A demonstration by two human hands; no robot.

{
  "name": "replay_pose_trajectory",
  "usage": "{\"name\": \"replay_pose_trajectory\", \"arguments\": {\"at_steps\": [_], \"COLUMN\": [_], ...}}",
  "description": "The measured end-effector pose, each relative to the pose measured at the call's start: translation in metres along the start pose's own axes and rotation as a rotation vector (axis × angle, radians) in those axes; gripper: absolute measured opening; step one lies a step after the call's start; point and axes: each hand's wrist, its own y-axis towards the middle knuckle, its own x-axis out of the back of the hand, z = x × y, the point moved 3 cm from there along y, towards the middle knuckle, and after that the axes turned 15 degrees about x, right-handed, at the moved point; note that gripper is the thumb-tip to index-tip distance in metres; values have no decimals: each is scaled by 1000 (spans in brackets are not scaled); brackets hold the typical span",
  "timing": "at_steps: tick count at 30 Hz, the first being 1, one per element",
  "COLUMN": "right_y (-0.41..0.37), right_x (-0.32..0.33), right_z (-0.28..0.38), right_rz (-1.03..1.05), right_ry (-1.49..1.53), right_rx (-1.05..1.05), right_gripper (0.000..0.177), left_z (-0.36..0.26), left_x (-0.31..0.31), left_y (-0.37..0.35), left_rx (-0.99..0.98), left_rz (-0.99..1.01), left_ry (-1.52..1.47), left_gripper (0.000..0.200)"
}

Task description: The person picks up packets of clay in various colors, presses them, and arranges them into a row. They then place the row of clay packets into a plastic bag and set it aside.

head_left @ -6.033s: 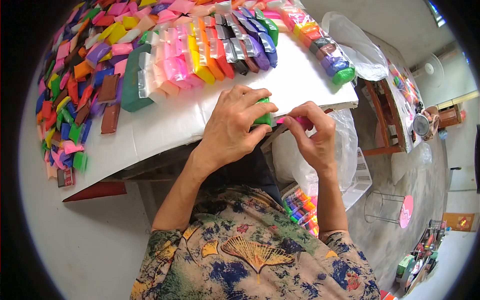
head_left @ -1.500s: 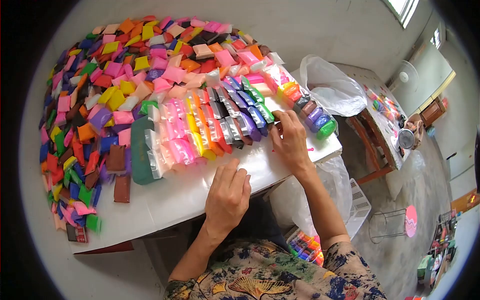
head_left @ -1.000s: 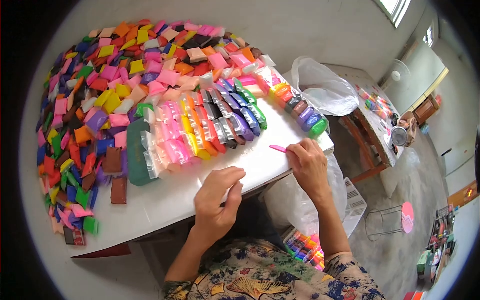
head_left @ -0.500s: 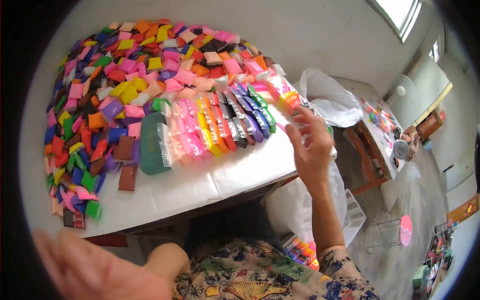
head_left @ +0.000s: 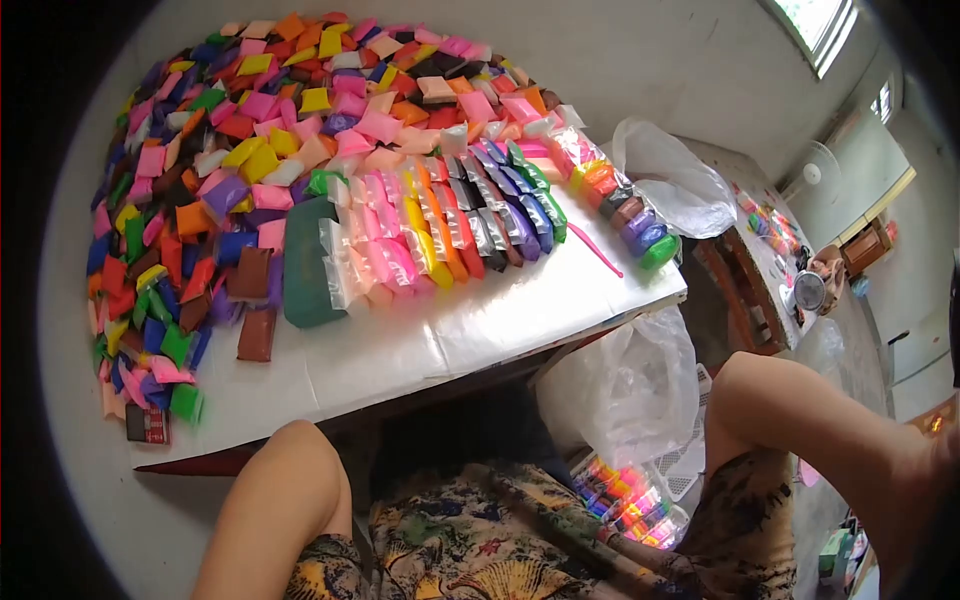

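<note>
Neither of my hands shows; both arms are bent, with the left forearm running off the bottom edge and the right forearm off the dark right edge. Rows of clear-wrapped coloured packets (head_left: 432, 225) lie side by side on the white table (head_left: 400, 365). A dark green block (head_left: 311, 265) stands at their left end. Right of the rows lie a thin pink tool (head_left: 597, 250) and a clear bag strip of coloured pieces (head_left: 627, 208). A big heap of loose coloured packets (head_left: 262, 105) covers the back and left.
A clear plastic bag (head_left: 672, 180) sits behind the table's right corner. Below that corner hang more plastic bags (head_left: 640, 385), above a bag of coloured packets (head_left: 630, 505). A second table (head_left: 755, 285), a fan (head_left: 815, 172) and a metal-rimmed round object (head_left: 808, 290) are at the right.
My right hand has left the strip of coloured pieces, and its arm has swung out to the right. My left hand has dropped out of sight from the lower left. The view has shifted slightly.
</note>
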Motion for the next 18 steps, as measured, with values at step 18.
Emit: {"name": "replay_pose_trajectory", "arguments": {"at_steps": [18], "right_y": [-17], "right_x": [2], "right_z": [11], "right_rz": [-35], "right_ry": [-109], "right_rx": [122], "right_gripper": [49], "left_z": [24], "left_x": [-1], "left_y": [2], "left_rx": [83], "left_rz": [-51], "left_ry": [-28], "left_gripper": [56]}}
